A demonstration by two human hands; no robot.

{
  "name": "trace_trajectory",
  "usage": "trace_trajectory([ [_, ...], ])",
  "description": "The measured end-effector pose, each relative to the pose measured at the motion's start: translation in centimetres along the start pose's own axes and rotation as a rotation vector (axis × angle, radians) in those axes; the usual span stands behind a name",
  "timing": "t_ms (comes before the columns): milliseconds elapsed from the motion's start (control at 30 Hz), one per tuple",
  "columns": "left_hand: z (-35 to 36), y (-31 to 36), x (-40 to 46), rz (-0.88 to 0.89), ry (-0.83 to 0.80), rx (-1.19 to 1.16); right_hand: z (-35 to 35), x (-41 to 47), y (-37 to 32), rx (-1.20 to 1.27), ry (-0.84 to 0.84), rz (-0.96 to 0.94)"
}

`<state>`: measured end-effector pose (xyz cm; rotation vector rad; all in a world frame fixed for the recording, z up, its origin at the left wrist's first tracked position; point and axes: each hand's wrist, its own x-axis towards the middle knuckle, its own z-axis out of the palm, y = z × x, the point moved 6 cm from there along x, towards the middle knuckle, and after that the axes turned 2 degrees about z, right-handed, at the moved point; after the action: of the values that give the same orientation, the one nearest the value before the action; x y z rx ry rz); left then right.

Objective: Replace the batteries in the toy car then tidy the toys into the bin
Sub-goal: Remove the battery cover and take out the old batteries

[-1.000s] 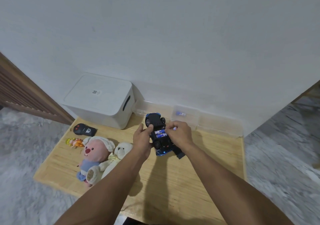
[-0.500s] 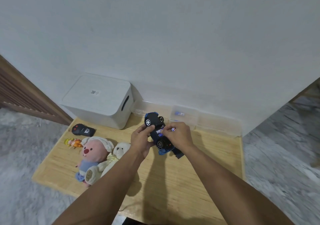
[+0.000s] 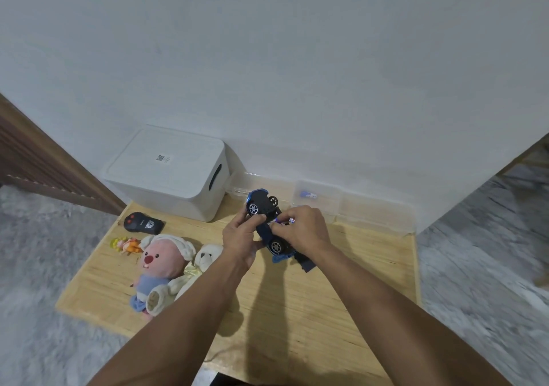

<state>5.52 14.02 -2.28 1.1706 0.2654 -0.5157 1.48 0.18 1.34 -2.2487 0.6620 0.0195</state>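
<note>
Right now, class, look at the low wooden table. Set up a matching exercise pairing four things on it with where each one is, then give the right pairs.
Things:
1. white lidded plastic bin
2. black remote control
3. blue toy car
4. pink plush doll

Places:
A. held in both hands
B. lying beside the cream teddy bear
C. back left corner, against the wall
D. left edge, in front of the bin

Pairs: 1-C, 2-D, 3-A, 4-B

Single head view — forward and down, close above the wooden table (image 3: 297, 311).
</note>
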Motion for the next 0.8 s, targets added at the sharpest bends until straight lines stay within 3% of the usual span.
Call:
trace_trajectory([
  [233, 0.1, 0.2, 0.3, 0.035, 0.037, 0.019, -0.1, -0.5, -1.2, -0.09, 0.054, -0.072],
  [467, 0.0, 0.5, 0.6, 0.016, 0.009, 0.013, 0.9, 0.0, -1.1, -0.179, -0.086, -0.203],
  [600, 0.1, 0.6, 0.6, 0.013, -0.038, 0.046, 1.0, 0.3, -0.5, -0.078, -0.167, -0.247],
  [800, 0.8, 0.8, 0.2, 0.048, -0.039, 0.161, 0.4, 0.6, -0.2, 0.234, -0.129, -0.209],
])
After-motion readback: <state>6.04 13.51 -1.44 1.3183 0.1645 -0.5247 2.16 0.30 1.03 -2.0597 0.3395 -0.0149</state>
